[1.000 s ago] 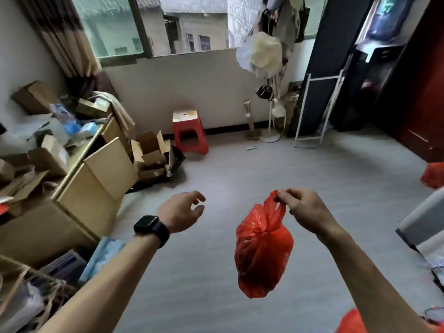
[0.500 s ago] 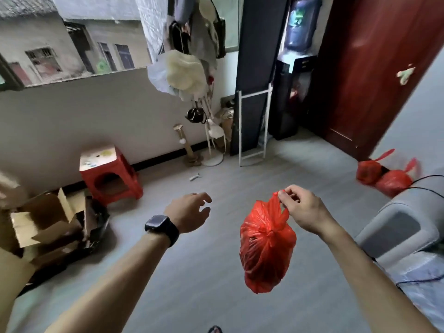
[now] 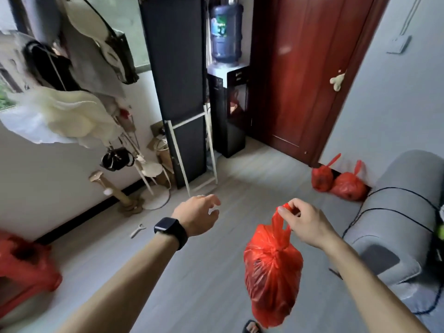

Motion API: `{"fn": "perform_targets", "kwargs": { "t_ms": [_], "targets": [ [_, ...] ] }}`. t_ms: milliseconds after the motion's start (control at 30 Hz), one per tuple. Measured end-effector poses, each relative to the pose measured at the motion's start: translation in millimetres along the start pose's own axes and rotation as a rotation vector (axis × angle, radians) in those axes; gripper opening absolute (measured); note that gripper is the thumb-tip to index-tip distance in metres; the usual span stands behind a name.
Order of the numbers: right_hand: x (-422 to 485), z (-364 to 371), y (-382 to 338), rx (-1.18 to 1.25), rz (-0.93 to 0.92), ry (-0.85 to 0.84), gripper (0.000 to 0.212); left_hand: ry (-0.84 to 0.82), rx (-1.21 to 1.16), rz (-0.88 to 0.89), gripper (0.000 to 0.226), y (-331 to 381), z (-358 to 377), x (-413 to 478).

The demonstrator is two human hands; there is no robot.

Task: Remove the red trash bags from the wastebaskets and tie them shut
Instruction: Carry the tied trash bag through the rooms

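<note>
A full red trash bag (image 3: 272, 272) hangs in the air at centre right, knotted at its neck. My right hand (image 3: 304, 221) pinches its handle loops from above. My left hand (image 3: 198, 215), with a black watch on the wrist, is held out to the left of the bag, fingers loosely curled and holding nothing. Two more tied red bags (image 3: 323, 176) (image 3: 348, 186) sit on the floor against the wall beside the red door. No wastebasket is in view.
A grey sofa (image 3: 394, 227) with black cables fills the right side. A red stool (image 3: 26, 270) stands at the left edge. A water dispenser (image 3: 228, 111), a dark cabinet (image 3: 177, 87), a white rack (image 3: 192, 152) and a loaded coat stand (image 3: 79, 97) line the far wall.
The view has swung right, from the cardboard boxes and window to the door and sofa. The bag stays hanging from my right hand; my left hand stays empty.
</note>
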State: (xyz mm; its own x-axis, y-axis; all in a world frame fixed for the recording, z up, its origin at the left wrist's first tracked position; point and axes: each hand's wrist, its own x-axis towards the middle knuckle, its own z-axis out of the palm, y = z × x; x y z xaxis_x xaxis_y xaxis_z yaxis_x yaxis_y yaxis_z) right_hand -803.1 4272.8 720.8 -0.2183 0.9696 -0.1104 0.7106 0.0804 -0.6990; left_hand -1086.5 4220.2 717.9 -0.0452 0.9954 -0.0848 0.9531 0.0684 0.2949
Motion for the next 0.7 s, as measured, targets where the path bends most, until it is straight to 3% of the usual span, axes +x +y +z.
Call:
{"fn": "perform_targets", "kwargs": {
  "t_ms": [400, 700],
  "targets": [
    [276, -87, 70, 0.05, 0.151, 0.085, 0.034, -0.075, -0.02, 0.116, 0.034, 54, -9, 342],
    [475, -143, 115, 0.125, 0.335, 0.244, 0.026, -0.166, 0.004, 0.35, 0.035, 117, 5, 615]
  ]
}}
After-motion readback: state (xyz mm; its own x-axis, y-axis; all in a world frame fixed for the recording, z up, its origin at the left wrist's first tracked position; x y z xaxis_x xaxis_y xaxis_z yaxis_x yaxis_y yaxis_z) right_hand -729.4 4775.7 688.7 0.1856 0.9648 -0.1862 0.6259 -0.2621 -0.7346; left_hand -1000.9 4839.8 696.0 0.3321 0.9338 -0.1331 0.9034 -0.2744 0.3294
